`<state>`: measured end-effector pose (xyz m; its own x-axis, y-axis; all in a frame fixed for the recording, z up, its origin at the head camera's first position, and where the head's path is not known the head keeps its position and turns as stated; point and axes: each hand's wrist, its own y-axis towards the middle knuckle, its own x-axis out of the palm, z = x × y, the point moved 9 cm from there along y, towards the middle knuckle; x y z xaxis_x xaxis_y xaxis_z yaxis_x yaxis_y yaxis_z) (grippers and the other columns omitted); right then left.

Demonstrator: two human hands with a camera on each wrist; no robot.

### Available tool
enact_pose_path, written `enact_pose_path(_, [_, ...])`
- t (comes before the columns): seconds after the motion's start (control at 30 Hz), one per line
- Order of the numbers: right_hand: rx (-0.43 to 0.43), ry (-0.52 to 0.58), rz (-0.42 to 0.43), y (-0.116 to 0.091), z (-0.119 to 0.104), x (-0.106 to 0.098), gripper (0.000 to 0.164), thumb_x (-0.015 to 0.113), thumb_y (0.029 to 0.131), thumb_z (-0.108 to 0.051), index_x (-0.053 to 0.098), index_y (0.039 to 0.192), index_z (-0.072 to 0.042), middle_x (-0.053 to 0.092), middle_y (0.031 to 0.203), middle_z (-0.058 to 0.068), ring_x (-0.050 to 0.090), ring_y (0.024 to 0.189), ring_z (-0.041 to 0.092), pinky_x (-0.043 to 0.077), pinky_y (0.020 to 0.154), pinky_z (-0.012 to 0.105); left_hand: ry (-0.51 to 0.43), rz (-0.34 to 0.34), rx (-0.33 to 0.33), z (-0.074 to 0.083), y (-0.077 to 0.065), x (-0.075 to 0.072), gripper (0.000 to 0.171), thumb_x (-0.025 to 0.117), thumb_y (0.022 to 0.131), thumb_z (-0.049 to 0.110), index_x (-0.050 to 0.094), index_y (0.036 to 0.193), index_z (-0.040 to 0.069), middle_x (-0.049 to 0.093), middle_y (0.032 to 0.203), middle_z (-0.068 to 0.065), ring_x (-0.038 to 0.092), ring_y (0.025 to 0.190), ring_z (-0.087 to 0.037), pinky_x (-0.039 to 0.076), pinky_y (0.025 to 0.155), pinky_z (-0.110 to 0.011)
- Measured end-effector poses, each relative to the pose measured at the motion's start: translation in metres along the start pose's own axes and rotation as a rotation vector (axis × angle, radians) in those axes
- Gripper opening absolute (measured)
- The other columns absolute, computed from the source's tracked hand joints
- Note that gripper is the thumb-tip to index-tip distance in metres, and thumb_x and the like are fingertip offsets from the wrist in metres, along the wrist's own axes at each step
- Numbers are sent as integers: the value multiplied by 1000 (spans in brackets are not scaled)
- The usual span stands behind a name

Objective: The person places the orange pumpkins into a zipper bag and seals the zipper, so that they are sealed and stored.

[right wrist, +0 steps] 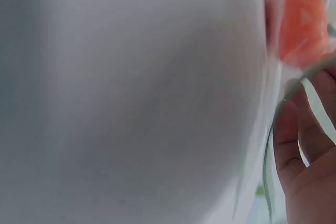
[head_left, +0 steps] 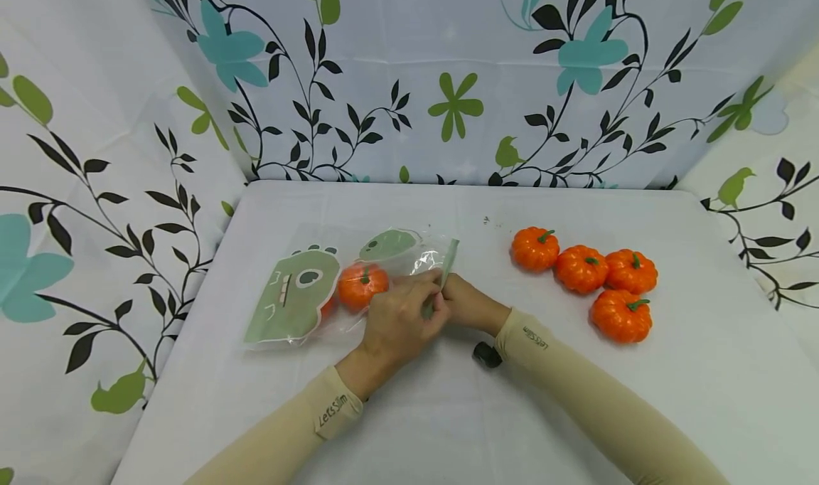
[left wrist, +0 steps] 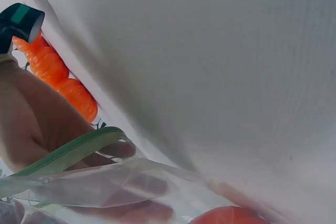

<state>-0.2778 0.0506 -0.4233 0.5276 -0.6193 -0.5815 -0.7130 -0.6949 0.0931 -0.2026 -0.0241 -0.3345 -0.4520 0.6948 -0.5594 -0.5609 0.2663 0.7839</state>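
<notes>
A clear zip bag (head_left: 281, 307) with a green dinosaur print lies left of centre, its green-edged mouth facing right. Inside it an orange toy pumpkin (head_left: 362, 286) shows, and part of another peeks out behind the print. My left hand (head_left: 399, 321) pinches the bag's green edge between thumb and fingers. Beyond it, my right hand (head_left: 473, 304) reaches in at the mouth. In the left wrist view the right hand's extended fingers (left wrist: 144, 182) show through the plastic, past the green strip. From the right wrist, the strip crosses in front of fingers (right wrist: 289, 140) near an orange pumpkin (right wrist: 303, 22).
Several orange toy pumpkins (head_left: 621, 316) with green stems sit grouped on the right of the white-covered table (head_left: 544, 414). A patterned curtain (head_left: 409, 80) hangs behind the table and along its sides. A small black camera (head_left: 488, 355) sits at the right wrist.
</notes>
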Motion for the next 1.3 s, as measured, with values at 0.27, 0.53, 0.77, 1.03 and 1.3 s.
enact_pose_path(0.27, [34, -164, -34, -32, 10, -23, 38, 55, 104, -28, 62, 140, -16, 61, 138, -7, 55, 129, 10, 43, 109, 37, -4, -36, -54, -2, 3, 2, 8, 64, 80, 9, 68, 83, 4, 76, 105, -12, 75, 85, -24, 61, 63, -33])
enact_pose_path(0.53, [89, -384, 133, -77, 4, -72, 56, 69, 96, -35, 56, 146, -13, 54, 148, 1, 47, 139, 23, 39, 111, 49, -2, -91, -83, 0, 5, 7, 9, 68, 80, 9, 71, 85, 3, 75, 106, -13, 75, 85, -24, 60, 66, -31])
enact_pose_path(0.77, [253, -418, 338, -109, 11, -140, 86, 77, 84, -52, 44, 154, -14, 45, 155, 9, 45, 138, 35, 40, 107, 59, 7, -102, -109, -1, 5, 10, 7, 68, 79, 9, 71, 83, 4, 76, 105, -12, 75, 80, -23, 58, 57, -28])
enact_pose_path(1.03, [477, -461, 384, -118, 41, -177, 105, 79, 78, -58, 32, 158, -9, 36, 159, 20, 30, 145, 44, 27, 113, 65, 16, -109, -112, 2, 3, 12, 7, 68, 78, 9, 70, 82, 3, 76, 105, -12, 75, 78, -22, 56, 52, -27])
enact_pose_path(1.3, [621, -594, 301, -112, 73, -175, 106, 74, 77, -67, 43, 149, 4, 44, 147, 32, 35, 136, 53, 28, 111, 67, 8, -127, -116, 6, 3, 16, 6, 72, 76, 7, 67, 78, 5, 76, 106, -11, 75, 80, -22, 56, 53, -25])
